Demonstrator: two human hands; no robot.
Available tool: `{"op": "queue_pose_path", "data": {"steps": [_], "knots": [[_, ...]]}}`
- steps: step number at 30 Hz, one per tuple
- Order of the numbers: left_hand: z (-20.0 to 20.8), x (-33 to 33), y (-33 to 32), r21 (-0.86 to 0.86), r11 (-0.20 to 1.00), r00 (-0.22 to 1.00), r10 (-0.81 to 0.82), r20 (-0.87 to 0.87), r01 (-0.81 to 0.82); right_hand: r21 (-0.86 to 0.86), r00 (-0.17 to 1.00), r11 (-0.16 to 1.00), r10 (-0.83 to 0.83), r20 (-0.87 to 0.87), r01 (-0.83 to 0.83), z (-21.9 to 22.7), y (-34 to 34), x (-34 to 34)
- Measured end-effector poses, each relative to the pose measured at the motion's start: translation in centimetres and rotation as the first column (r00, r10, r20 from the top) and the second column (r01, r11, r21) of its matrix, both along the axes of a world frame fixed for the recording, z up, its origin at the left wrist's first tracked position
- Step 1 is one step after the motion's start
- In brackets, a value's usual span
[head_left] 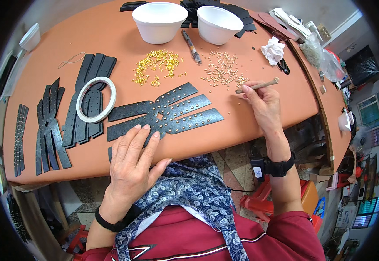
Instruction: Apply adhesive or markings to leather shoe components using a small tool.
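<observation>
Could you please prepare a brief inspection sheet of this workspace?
Surface: tan tabletop, bearing two spreads of loose studs.
Job's things: black studded piece, gold studs, copper-coloured studs, brown stick.
Clutter: crumpled white tissue; pen near two white bowls.
Left hand: fingers over the black studded piece.
Right hand: gripping the brown stick.
Cables: black cable below the table's near edge.
Surroundings: red stool, patterned floor.
</observation>
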State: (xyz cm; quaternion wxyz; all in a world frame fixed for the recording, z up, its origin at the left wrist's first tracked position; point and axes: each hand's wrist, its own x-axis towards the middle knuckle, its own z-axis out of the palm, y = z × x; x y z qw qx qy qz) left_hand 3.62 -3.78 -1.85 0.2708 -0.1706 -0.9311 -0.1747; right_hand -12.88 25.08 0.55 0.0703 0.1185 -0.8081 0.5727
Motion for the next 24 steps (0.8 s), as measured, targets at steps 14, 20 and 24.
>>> {"op": "queue_pose_path", "data": {"steps": [14, 20, 24], "knots": [[0.2, 0.0, 0.0, -0.01, 1.0, 1.0, 0.008, -0.019, -0.008, 0.369, 0.999, 0.929, -0.028, -0.034, 0.038, 0.9, -2.1, -0.5], [0.2, -0.1, -0.1, 0.007, 1.0, 0.999, 0.0, -0.041, 0.0, 0.232, 0.999, 0.973, 0.019, -0.033, -0.011, 1.0, -1.9, -1.5], [0.0, -0.1, -0.1, 0.034, 0.999, 0.999, -0.015, -0.042, 0.016, -0.229, 0.982, 0.972, 0.092, 0.165, -0.053, 2.5, -2.0, -0.4]]}}
